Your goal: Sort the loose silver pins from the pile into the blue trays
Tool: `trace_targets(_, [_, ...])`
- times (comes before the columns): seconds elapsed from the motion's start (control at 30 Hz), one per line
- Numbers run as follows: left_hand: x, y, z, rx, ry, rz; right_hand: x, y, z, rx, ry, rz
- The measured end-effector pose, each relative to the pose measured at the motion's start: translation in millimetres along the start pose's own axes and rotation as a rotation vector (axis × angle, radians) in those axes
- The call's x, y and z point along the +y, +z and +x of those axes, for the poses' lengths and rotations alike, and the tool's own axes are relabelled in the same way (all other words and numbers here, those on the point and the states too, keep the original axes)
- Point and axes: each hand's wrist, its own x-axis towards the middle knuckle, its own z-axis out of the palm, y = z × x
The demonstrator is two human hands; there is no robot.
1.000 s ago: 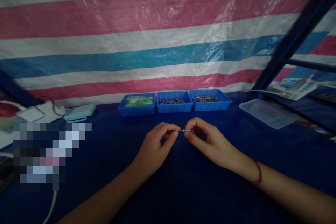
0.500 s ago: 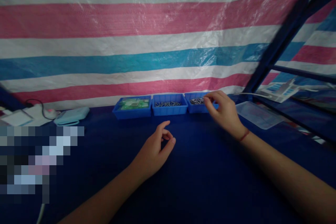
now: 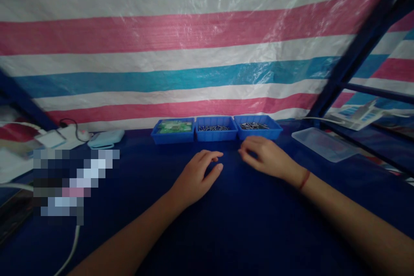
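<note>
Three blue bins stand in a row at the back of the dark blue table. Green packets lie in the left bin; small metal pieces fill the middle bin and the right bin. My left hand hovers in front of the middle bin, thumb and fingers apart, with nothing between them. In front of the right bin is my right hand, its thumb and fingertips pinched together. Whatever the pinch holds, if anything, is too small to make out.
A clear plastic lid lies right of the bins, near a dark metal rack. On the left are a light blue case, a power strip and a white cable. Striped sheeting hangs behind.
My right hand has come back from the right bin toward my left hand, with its fingers pinched. The view has shifted, so the bins appear farther right.
</note>
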Motion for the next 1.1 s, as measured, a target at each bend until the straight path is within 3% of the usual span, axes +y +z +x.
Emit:
trace_targets(0.1, [8.3, -1.7, -2.5, -0.003, 0.084, -0.005, -32.9, 9.4, 0.4, -0.189, -0.157, 0.029])
trace_targets(0.23, [19.4, -0.7, -6.4, -0.164, 0.226, 0.012, -57.8, 22.3, -5.3, -0.220, -0.218, 0.194])
trace_targets(0.33, [20.4, 2.9, -8.7, -0.221, 0.235, 0.082, -66.0, 27.3, -8.9, -0.248, -0.203, 0.357])
trace_targets(0.6, [14.6, 2.5, -8.0, -0.307, 0.149, 0.107, -69.1, 22.9, -5.4, -0.332, -0.180, 0.609])
trace_targets(1.1, [13.6, 2.6, -7.0, -0.327, 0.144, 0.152, -65.8, 26.7, -5.6, -0.333, -0.192, 0.626])
